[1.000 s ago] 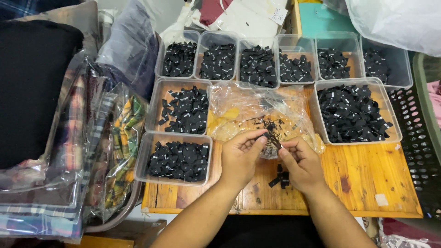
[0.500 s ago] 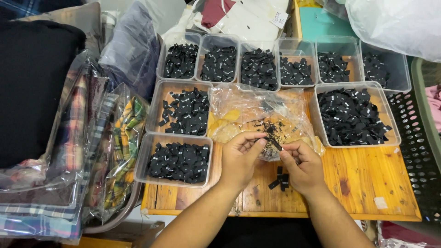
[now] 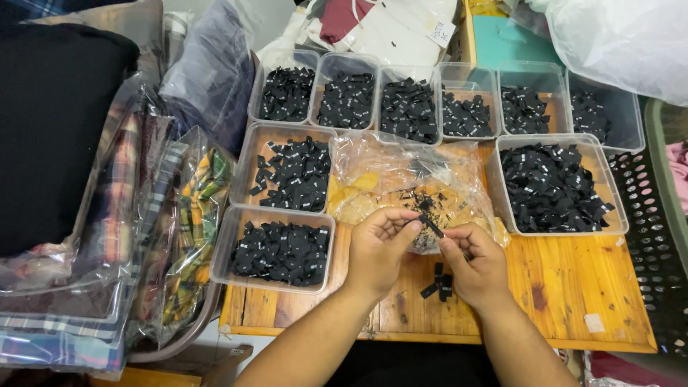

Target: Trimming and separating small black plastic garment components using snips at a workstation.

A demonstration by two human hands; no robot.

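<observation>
My left hand (image 3: 380, 247) and my right hand (image 3: 474, 264) meet over the wooden table (image 3: 566, 297), and together they pinch one small black fabric label (image 3: 431, 226) between the fingertips. Just behind the hands lies a crumpled clear plastic bag (image 3: 401, 179) with a few black labels scattered on it. A little pile of black labels (image 3: 437, 281) rests on the wood between my wrists. To the left of my left hand stands a clear tray (image 3: 279, 249) full of black labels.
Several clear trays of black labels line the back (image 3: 408, 104), with a bigger one at the right (image 3: 555, 185). Bagged plaid clothes (image 3: 143, 236) pile up at left. A black perforated basket (image 3: 656, 244) sits at right, a white bag (image 3: 623, 39) behind.
Both hands have shifted slightly and the label between the fingertips has turned a little; the rest stays put.
</observation>
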